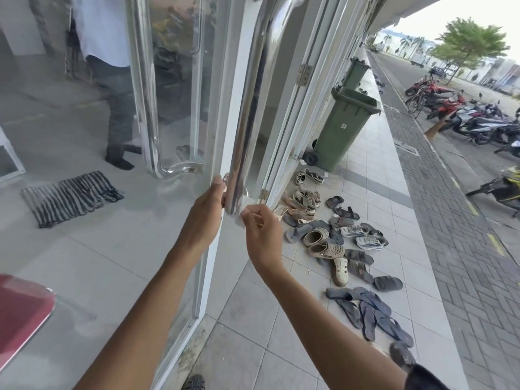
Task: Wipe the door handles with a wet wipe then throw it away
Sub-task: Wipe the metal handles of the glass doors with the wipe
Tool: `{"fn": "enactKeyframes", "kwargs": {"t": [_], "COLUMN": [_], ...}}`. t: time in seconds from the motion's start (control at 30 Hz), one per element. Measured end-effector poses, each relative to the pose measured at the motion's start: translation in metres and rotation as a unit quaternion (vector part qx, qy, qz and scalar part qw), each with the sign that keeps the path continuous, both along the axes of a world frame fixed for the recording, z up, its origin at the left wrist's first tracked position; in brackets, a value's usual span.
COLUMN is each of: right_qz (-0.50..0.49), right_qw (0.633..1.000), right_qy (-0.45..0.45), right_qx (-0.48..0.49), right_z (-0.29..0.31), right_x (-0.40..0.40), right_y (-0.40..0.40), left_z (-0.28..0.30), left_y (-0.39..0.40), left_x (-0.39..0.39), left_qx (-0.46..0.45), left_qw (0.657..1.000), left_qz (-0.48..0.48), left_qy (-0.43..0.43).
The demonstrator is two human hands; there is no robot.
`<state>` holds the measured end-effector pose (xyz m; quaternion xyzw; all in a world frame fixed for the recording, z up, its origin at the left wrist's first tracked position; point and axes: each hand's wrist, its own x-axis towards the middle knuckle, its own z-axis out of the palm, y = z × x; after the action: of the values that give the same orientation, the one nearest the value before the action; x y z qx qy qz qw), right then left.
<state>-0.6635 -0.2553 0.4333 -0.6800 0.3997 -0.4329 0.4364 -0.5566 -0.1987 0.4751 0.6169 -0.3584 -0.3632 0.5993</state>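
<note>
A long chrome door handle (pixel 254 114) runs down the white-framed glass door. My left hand (pixel 206 218) grips the door's edge beside the handle's lower end. My right hand (pixel 260 235) pinches a white wet wipe (pixel 242 218) against the bottom curve of that handle. A second chrome handle (pixel 146 108) shows through the glass on the inner side, to the left.
Two green wheelie bins (pixel 344 128) stand along the wall ahead. Several shoes and sandals (pixel 334 243) litter the tiled walkway. A person (pixel 112 80) stands inside behind the glass near a striped mat (pixel 70 197). Parked motorbikes (pixel 464 116) line the road at right.
</note>
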Motion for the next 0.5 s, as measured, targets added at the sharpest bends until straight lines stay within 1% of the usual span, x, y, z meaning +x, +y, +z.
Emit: {"fn": "enactKeyframes", "kwargs": {"t": [0.07, 0.13, 0.23, 0.33, 0.4, 0.5], "right_qz": [-0.021, -0.039, -0.051, -0.052, -0.04, -0.038], "right_qw": [0.999, 0.99, 0.953, 0.897, 0.867, 0.829], "right_qy": [0.001, -0.019, -0.015, 0.063, 0.118, 0.188], "right_qx": [-0.042, -0.133, -0.297, -0.434, -0.483, -0.525], "right_z": [0.006, 0.02, 0.042, 0.043, 0.032, 0.011], "right_x": [0.002, 0.006, 0.013, 0.015, 0.011, 0.002], "right_y": [0.002, 0.004, 0.001, -0.01, -0.013, -0.018], "left_z": [-0.004, -0.003, 0.0, -0.002, -0.005, -0.009], "left_y": [0.002, 0.002, 0.005, 0.006, 0.007, 0.009], "left_x": [0.002, 0.005, 0.009, 0.011, 0.011, 0.01], "left_qx": [-0.005, -0.017, -0.031, -0.031, -0.025, -0.009], "left_qw": [1.0, 0.998, 0.996, 0.995, 0.996, 0.995], "left_qz": [0.018, 0.047, 0.07, 0.073, 0.075, 0.083], "left_qy": [0.017, 0.034, 0.055, 0.056, 0.049, 0.051]}}
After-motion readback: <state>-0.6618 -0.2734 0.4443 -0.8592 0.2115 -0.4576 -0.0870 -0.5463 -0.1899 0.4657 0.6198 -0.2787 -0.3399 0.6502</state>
